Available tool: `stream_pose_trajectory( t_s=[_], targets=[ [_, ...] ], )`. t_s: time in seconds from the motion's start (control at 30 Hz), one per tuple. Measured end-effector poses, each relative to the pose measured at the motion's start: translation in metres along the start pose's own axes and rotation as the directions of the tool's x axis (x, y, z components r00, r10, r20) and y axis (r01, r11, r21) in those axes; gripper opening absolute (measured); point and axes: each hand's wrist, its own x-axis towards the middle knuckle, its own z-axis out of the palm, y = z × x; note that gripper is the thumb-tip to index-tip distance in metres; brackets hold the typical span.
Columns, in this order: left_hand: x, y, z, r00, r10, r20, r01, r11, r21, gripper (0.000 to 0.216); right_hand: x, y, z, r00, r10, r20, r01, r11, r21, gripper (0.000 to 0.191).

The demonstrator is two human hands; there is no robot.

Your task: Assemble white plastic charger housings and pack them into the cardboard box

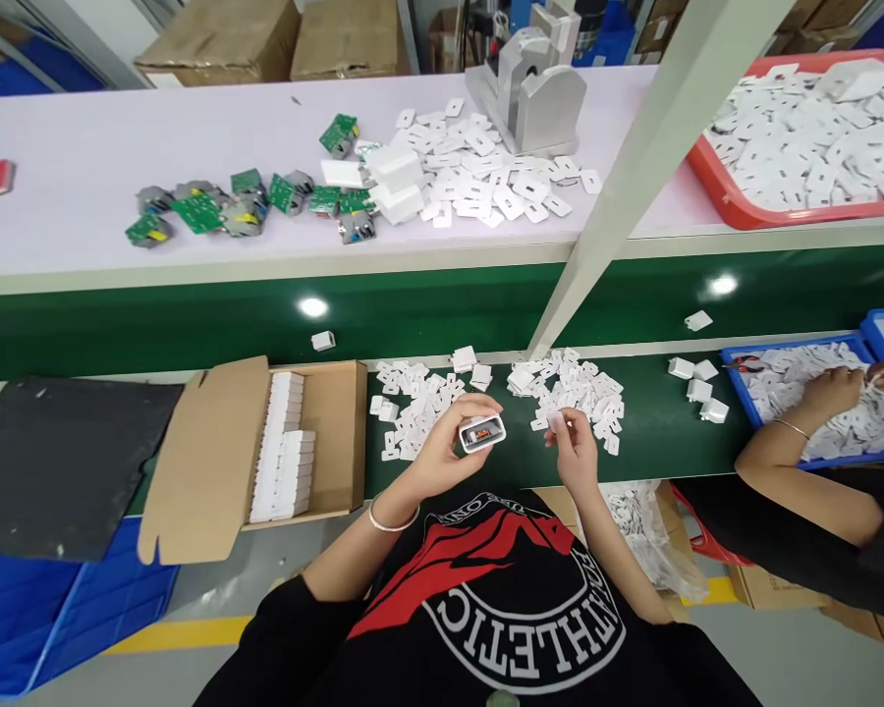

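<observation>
My left hand [443,447] is wrapped round a white charger housing [495,441]. Its open end faces up at me, and dark and copper-coloured parts show inside. To the right, my right hand [579,457] pinches a small white cover plate [555,420] between thumb and fingers, apart from the housing. A heap of white cover plates [571,388] lies just beyond my right hand. Behind my left hand is another heap of white plates [416,403], with a few white housings [464,358] at its edge.
An open cardboard box [339,442] with rows of white housings stands left. The shelf [59,236] carries green circuit boards [198,211], white plates, a metal fixture [545,103] and a red tray [751,211]. A slanted post [626,187] rises ahead. At right, a co-worker's hands reach over a blue tray [747,403].
</observation>
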Motion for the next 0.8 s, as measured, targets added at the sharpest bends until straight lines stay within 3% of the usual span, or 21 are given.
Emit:
stream_pose_trajectory(
  t_s=[0.1, 0.23, 0.37, 0.53, 0.63, 0.8],
  targets=[
    [-0.003, 0.002, 0.007, 0.999, -0.047, -0.019, 0.048, 0.995, 0.082, 0.029, -0.011, -0.074, -0.008, 0.983, -0.143, 0.115, 0.132, 0.986, 0.105, 0.028],
    [-0.007, 0.001, 0.016, 0.996, -0.086, 0.003, 0.086, 0.991, 0.098, 0.033, -0.024, -0.128, -0.002, 0.977, -0.106, 0.186, 0.053, 0.961, 0.27, 0.024],
    [-0.008, 0.0, 0.023, 0.998, -0.06, 0.038, 0.057, 0.997, 0.061, 0.043, -0.026, -0.135, 0.013, 0.97, -0.089, 0.225, 0.006, 0.939, 0.344, 0.023],
    [-0.006, 0.002, 0.028, 0.999, -0.044, -0.026, 0.046, 0.993, 0.108, 0.033, -0.024, -0.129, 0.017, 0.97, -0.1, 0.223, 0.026, 0.95, 0.312, 0.024],
    [-0.005, 0.004, 0.031, 0.998, -0.016, -0.058, 0.022, 0.994, 0.103, 0.033, -0.022, -0.122, 0.017, 0.971, -0.078, 0.226, 0.005, 0.952, 0.306, 0.039],
    [-0.007, 0.011, 0.036, 0.997, -0.03, -0.07, 0.036, 0.996, 0.082, 0.037, -0.023, -0.11, 0.02, 0.927, -0.112, 0.358, -0.016, 0.941, 0.337, 0.037]
  ],
)
